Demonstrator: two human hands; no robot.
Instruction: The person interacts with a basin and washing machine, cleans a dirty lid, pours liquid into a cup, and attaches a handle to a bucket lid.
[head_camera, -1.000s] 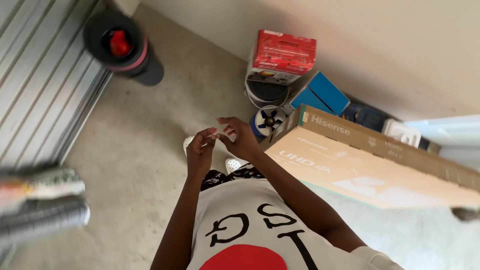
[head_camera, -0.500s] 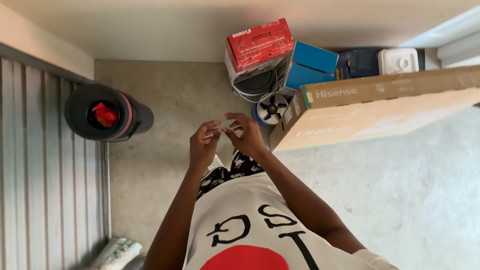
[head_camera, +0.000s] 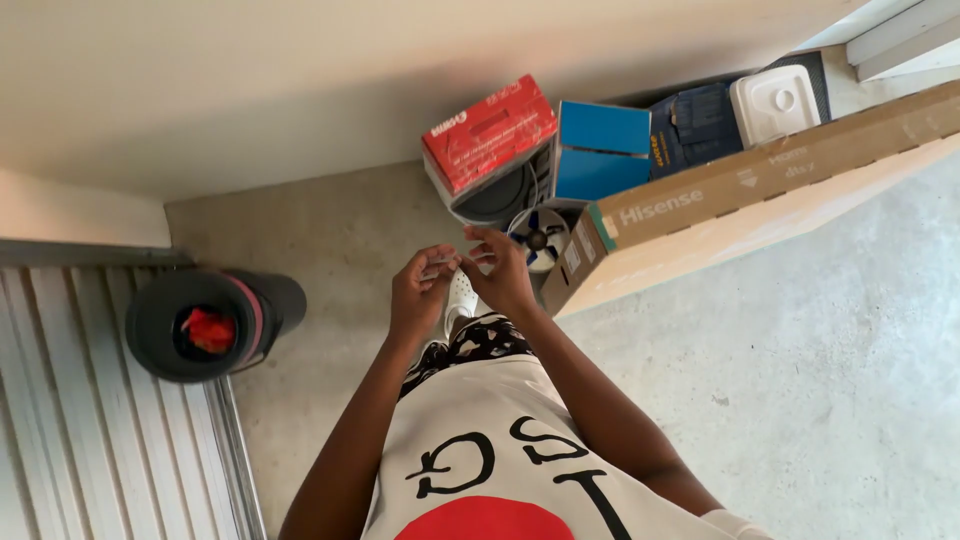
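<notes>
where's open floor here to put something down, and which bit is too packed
Bare concrete floor lies right of the long cardboard box, and more between the black cylinder and the left hand. Crowded: along the wall, where the red box, blue box and small fan cluster by the right hand.

1 head-worn camera looks steeply down the person's torso at the grey concrete floor (head_camera: 800, 380), close above the left hand (head_camera: 420, 295) and right hand (head_camera: 503, 280) at frame centre.

Red box (head_camera: 487, 133), blue box (head_camera: 602, 146), long cardboard carton (head_camera: 760, 200), small fan (head_camera: 540, 238), black cylinder (head_camera: 210, 318) on concrete floor (head_camera: 820, 380).
</notes>
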